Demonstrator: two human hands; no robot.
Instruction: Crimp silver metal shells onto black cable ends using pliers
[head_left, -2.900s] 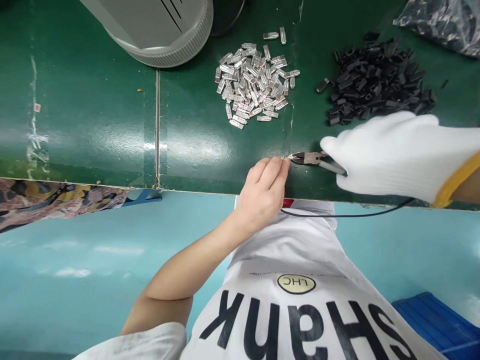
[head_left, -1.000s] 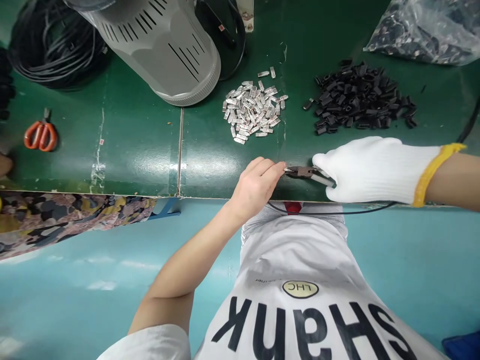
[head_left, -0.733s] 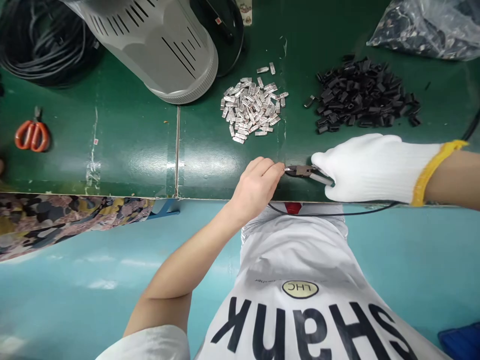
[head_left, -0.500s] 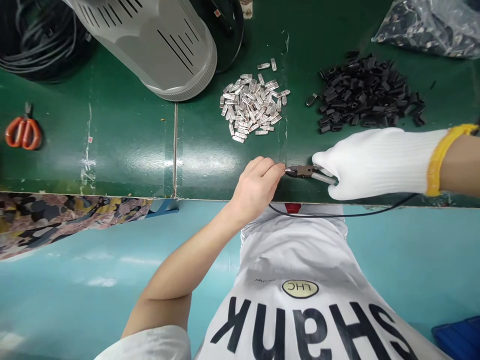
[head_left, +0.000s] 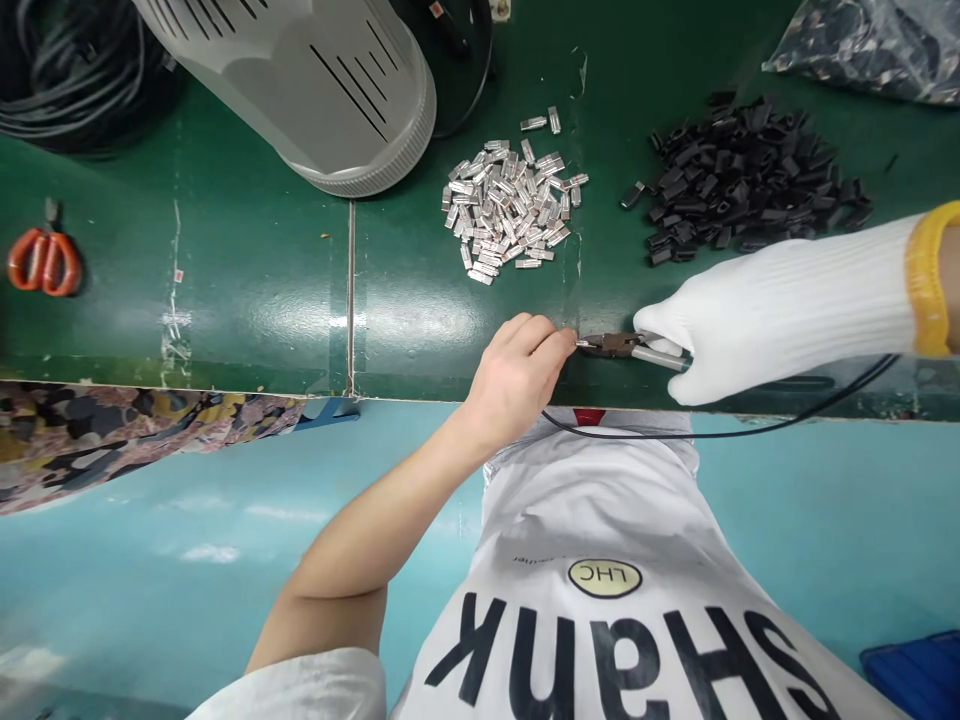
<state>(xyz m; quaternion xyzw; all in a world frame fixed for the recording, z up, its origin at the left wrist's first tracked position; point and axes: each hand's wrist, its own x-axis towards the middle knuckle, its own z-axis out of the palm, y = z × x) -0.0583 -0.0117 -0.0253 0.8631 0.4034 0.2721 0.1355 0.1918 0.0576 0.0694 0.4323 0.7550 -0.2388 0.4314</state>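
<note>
Your gloved right hand grips the pliers; your bare left hand pinches a mostly hidden piece at their tips; a black cable hangs below.

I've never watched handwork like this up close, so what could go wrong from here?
The pliers in the gloved right hand point straight at the bare left hand, so a slip might pinch a finger. The cable sags below the edge of the bench, where it could snag. The silver parts lie loose nearby, so a knock might scatter them.
</note>
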